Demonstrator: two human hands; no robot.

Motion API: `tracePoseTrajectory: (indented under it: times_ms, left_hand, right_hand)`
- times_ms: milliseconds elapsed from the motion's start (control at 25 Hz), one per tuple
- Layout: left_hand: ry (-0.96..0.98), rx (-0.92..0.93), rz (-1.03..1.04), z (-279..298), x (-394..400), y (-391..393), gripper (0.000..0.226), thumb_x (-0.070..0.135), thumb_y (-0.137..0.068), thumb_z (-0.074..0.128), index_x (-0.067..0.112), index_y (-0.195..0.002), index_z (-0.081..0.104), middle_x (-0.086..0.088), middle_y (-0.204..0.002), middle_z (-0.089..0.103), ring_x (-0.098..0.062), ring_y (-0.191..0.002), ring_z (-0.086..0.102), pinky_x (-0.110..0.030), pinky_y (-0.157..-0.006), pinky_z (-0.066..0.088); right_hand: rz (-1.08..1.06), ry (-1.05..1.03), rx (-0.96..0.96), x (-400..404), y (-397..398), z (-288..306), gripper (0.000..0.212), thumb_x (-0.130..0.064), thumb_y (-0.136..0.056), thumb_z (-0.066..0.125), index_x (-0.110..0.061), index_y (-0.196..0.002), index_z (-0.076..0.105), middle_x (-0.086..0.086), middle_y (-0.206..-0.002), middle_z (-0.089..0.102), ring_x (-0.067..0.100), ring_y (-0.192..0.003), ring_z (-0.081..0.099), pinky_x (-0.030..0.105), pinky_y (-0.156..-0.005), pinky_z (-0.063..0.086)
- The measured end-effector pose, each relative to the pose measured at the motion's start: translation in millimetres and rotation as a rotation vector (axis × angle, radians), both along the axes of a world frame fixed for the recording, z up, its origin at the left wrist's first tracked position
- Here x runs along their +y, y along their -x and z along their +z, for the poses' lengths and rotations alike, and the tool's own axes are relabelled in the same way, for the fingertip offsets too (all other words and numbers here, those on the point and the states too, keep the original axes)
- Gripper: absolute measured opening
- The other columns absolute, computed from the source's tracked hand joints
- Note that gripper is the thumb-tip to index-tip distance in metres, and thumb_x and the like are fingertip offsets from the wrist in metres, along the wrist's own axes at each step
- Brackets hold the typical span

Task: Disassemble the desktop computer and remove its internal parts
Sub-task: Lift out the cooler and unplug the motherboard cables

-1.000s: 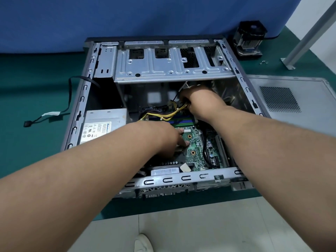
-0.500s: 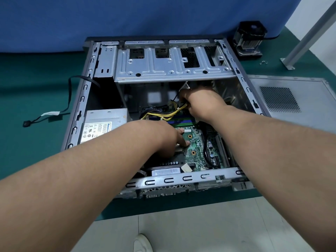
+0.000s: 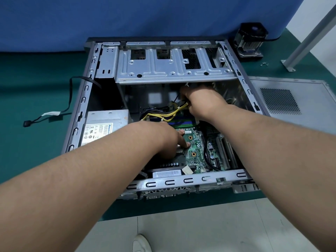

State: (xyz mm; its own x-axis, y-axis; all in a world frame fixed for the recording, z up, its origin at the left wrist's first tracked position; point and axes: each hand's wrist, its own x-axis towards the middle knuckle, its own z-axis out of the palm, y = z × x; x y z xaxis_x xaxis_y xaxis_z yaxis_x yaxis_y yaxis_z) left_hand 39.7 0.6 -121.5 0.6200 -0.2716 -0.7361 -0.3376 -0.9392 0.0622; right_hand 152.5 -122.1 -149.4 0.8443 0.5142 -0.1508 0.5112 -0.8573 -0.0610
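Note:
An open grey desktop case [image 3: 101, 73] lies on its side on the green mat. Inside sit a green motherboard [image 3: 197, 153], a silver power supply [image 3: 105, 122] at the left and a bundle of yellow and black power cables [image 3: 161, 114]. My left hand [image 3: 171, 142] presses down on the motherboard with its fingers near the CPU socket. My right hand [image 3: 201, 100] reaches deep under the drive cage [image 3: 171, 70] and grips the connector end of the yellow cable bundle. Its fingertips are hidden behind the hand.
The removed side panel [image 3: 291, 106] lies to the right of the case. A black CPU cooler [image 3: 250, 41] stands at the back right beside a few loose screws [image 3: 264, 64]. A black cable [image 3: 52, 113] trails left on the mat. A white table leg [image 3: 307, 39] rises at right.
My right hand has lifted slightly, pulling the yellow cable bundle's connector end upward and back. My left hand stays pressed on the motherboard.

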Motion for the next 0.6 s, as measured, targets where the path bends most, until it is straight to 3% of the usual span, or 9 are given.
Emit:
tracePoseTrajectory:
  times_ms: [120,280,400,520,600]
  left_hand:
    - [-0.012,0.012,0.003,0,0,-1,0.052,0.032,-0.111,0.035,0.061,-0.153,0.025,0.027,-0.168,0.003,-0.037,-0.155,0.009,-0.054,-0.125,0.017]
    - [-0.019,0.025,0.012,1,-1,0,0.051,0.034,-0.111,0.035,0.059,-0.154,0.023,0.026,-0.168,0.002,-0.037,-0.156,0.005,-0.058,-0.125,0.016]
    - [-0.011,0.024,0.004,1,0,-1,0.051,0.035,-0.111,0.036,0.059,-0.154,0.023,0.025,-0.169,0.002,-0.037,-0.155,0.01,-0.059,-0.124,0.021]
    - [0.002,0.014,-0.003,0,0,-1,0.049,0.038,-0.111,0.035,0.058,-0.155,0.023,0.025,-0.169,0.003,-0.038,-0.155,0.009,-0.06,-0.124,0.02]
    - [0.025,0.023,0.018,1,0,0,0.05,0.037,-0.111,0.036,0.056,-0.156,0.024,0.025,-0.169,0.004,-0.039,-0.157,0.002,-0.06,-0.125,0.016]
  right_hand:
    - [0.011,0.064,0.0,0,2,0,0.034,-0.004,-0.089,0.056,-0.021,-0.118,0.06,0.002,-0.083,0.048,0.031,-0.081,0.051,0.034,-0.071,0.044]
    - [0.077,0.154,0.067,-7,12,16,0.031,-0.006,-0.093,0.057,-0.015,-0.122,0.063,0.013,-0.109,0.064,0.033,-0.096,0.06,0.037,-0.077,0.051]
    - [0.223,0.157,0.008,-30,26,50,0.031,-0.03,-0.097,0.057,-0.024,-0.126,0.063,0.002,-0.121,0.062,0.029,-0.112,0.061,0.04,-0.086,0.054]
    - [0.385,0.249,-0.196,-64,38,77,0.044,-0.061,-0.094,0.035,-0.032,-0.1,0.068,-0.01,-0.096,0.067,0.019,-0.093,0.065,0.04,-0.088,0.049]
    - [0.377,0.317,-0.15,-76,44,80,0.058,-0.071,-0.09,0.021,-0.035,-0.089,0.067,-0.013,-0.081,0.068,0.011,-0.08,0.063,0.038,-0.098,0.037]
